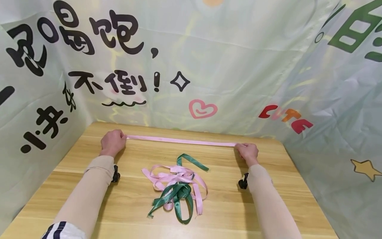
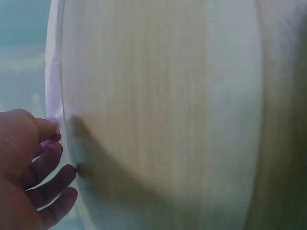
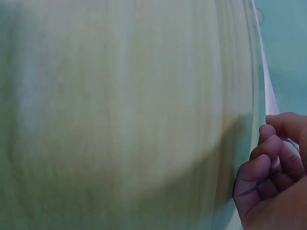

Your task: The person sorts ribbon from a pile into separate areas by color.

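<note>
Over the table [image 1: 221, 205], I see left hand [image 1: 112, 142] and right hand [image 1: 249, 153] pinch a ribbon [image 1: 182, 141]; hard tugs could free it.

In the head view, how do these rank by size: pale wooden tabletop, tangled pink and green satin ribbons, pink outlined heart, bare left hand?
Largest to smallest:
1. Pale wooden tabletop
2. Tangled pink and green satin ribbons
3. Pink outlined heart and bare left hand: too alike in size to rank.
</note>
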Motion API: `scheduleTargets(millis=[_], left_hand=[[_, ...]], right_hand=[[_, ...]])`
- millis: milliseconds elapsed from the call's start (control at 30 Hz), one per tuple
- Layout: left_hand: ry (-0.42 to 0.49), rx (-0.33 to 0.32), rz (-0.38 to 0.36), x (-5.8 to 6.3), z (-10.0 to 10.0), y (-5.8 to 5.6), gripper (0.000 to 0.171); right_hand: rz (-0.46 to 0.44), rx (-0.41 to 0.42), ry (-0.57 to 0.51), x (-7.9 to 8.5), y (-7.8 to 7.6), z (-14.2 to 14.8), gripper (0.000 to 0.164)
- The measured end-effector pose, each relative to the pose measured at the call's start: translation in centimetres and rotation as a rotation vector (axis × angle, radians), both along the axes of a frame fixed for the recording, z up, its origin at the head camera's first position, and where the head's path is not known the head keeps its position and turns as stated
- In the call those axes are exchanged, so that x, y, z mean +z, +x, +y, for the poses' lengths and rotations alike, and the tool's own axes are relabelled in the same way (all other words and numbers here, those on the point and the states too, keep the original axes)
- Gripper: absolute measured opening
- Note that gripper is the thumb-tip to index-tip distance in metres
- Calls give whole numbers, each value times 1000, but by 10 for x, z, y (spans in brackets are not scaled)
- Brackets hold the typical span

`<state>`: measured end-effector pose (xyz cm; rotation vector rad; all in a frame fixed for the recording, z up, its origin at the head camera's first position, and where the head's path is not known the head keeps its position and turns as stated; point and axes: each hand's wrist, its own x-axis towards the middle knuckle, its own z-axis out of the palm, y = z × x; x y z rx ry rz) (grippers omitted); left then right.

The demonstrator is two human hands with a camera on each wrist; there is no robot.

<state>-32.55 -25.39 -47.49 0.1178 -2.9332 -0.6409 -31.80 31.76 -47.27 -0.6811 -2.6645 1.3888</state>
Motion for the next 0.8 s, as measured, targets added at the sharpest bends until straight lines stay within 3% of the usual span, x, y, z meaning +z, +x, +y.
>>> scheduleTargets(millis=[400, 533, 800], left_hand=[[-59, 13, -32, -5, 2, 1, 28], [-67, -4, -56, -3, 1, 1, 30], [-94, -104, -98, 22, -3, 2, 59]], right_hand=[[19, 4, 48, -4, 6, -4, 34], [18, -4, 46, -4, 6, -6, 45], [18, -18, -22, 6, 13, 0, 77]])
